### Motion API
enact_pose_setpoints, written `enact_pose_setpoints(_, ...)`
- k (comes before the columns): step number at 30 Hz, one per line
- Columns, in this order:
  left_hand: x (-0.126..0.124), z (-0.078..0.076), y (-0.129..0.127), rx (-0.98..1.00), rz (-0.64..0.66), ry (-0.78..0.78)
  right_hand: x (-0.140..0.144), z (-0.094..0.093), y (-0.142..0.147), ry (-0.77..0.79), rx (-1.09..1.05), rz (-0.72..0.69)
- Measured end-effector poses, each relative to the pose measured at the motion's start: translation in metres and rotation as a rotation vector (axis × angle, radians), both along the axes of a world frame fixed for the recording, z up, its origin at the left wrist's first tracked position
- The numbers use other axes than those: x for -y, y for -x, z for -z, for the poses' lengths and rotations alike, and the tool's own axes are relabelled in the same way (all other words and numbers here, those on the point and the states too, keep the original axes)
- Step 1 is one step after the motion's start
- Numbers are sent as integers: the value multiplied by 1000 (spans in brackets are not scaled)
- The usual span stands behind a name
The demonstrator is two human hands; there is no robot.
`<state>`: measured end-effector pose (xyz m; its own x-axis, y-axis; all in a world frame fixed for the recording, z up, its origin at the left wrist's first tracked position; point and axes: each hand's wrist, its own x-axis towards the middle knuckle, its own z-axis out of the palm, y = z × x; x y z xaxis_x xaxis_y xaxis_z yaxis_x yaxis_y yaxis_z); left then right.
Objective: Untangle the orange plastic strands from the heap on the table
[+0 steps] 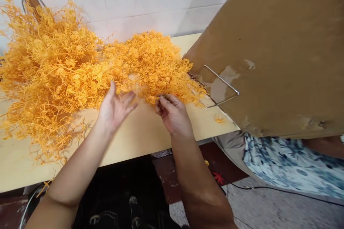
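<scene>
Clearly, both hands were at the near edge of a big heap of orange plastic sprigs [67, 68] spread across the pale bench [142, 136] against a white tiled wall [150, 3]. The left hand [114, 107] lay open, palm up, fingers spread wide and slipped under the fringe of the pile, closed on nothing. The right hand [172, 112] had its grip narrowed to a pinch, thumb and fingertips closed on a small orange sprig [157, 98] at the edge of the heap, just beside the left fingertips.

To the right, a brown cardboard panel [271, 50] leaned over the bench corner, a bent wire frame [217, 87] touching the pile's right edge. One loose orange bit [219, 118] lay alone on the bench near that corner.

The sprigs looked tangled, their thin branches hooked into one another, so a pull on the pinched piece would likely drag neighbours along or snap a stem. Strands caught on the wire frame could snag too. Pieces near the bench edge could slide off to the floor [268, 207] below.
</scene>
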<state>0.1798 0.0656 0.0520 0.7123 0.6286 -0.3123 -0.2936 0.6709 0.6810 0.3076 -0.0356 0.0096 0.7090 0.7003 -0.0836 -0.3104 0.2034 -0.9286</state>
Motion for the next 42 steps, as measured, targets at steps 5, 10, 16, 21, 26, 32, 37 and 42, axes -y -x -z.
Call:
enact_pose_setpoints(5,37,30,9,-200,297,-276,8,-3,21,42,177,-158)
enact_pose_setpoints(10,43,47,1,-335,307,-797,19,-9,30,86,430,-236)
enact_pose_setpoints(16,46,43,7,-343,329,-1035,18,-1,28,219,704,-94)
enact_pose_setpoints(21,75,20,21,-181,624,-1267,15,6,-20,345,697,460)
enact_pose_setpoints(26,71,18,-5,-421,603,-1220,34,-9,-44,120,575,403)
enact_pose_setpoints(32,43,40,-60,-660,513,-1293,65,-25,-26,212,679,-21)
enact_pose_setpoints(37,34,45,-68,-712,476,-1366,92,-31,-32,436,913,-457)
enact_pose_setpoints(42,31,53,-68,-751,444,-1340,87,-37,-28,434,1042,-409)
